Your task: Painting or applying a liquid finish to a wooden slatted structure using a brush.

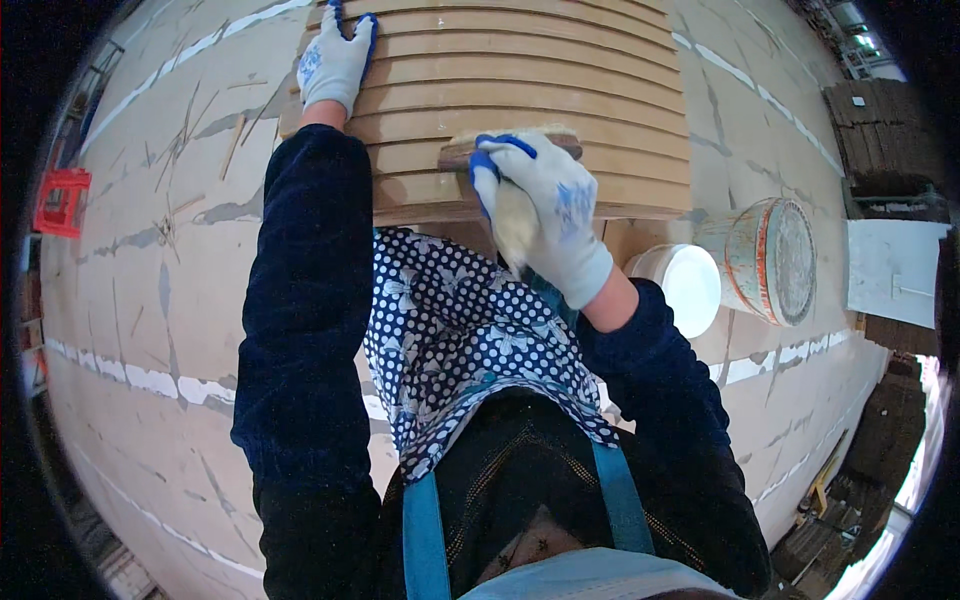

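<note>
A stack of light-brown wooden slats (520, 95) lies side by side in front of me, with narrow dark gaps between the rows. My left hand (335, 62), in a white glove with blue fingertips, rests on the left end of the far slats, fingers stretched out. In a matching glove, my right hand (545, 200) is closed round a wide brush (458, 155) over the nearest slats. The brush has a brown wooden head and a pale fuzzy edge on its far side. A pale, rounded part shows below my fingers; the bristle contact is hard to see.
Right of the slats stand a white bucket (690, 290) and a larger stained drum (783, 262). A red crate (62, 202) is at the far left. Thin wood scraps (232, 147) litter the floor. Dark stacked material (885, 130) and a pale panel (893, 270) line the right side.
</note>
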The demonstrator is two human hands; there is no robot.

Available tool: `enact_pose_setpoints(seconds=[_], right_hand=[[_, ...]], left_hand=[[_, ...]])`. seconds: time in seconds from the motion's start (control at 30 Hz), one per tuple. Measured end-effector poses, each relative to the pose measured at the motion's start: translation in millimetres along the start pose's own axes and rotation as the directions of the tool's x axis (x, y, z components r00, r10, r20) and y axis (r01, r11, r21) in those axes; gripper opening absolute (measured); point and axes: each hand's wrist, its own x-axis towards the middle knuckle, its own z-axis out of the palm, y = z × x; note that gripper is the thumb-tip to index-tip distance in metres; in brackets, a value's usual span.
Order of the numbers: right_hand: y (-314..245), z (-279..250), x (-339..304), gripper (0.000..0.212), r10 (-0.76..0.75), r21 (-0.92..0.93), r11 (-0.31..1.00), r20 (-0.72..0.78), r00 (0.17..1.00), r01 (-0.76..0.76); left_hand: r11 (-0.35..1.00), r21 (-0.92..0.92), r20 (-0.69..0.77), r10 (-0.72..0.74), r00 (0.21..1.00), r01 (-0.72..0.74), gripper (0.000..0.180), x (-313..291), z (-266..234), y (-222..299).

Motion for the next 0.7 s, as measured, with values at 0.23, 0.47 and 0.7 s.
enact_pose_setpoints(seconds=[0.23,0.47,0.7], right_hand=[[2,-9,12,0.016,-0.023,0.068,0.998,0.188,0.982,0.01],[33,9,32,0.02,-0.117,-0.06,0.991,0.032,0.993,0.118],[-5,-23,-18,0.02,-0.02,0.057,0.998,0.131,0.991,0.013]], left_hand=[[0.999,-0.032,0.006,-0.008,1.0,0.008,0.066,-4,-3,-4],[0.999,-0.035,-0.027,0.038,0.999,-0.039,0.064,1,1,0],[0.998,-0.052,0.008,0.042,0.999,-0.042,0.064,-3,-5,-2]])
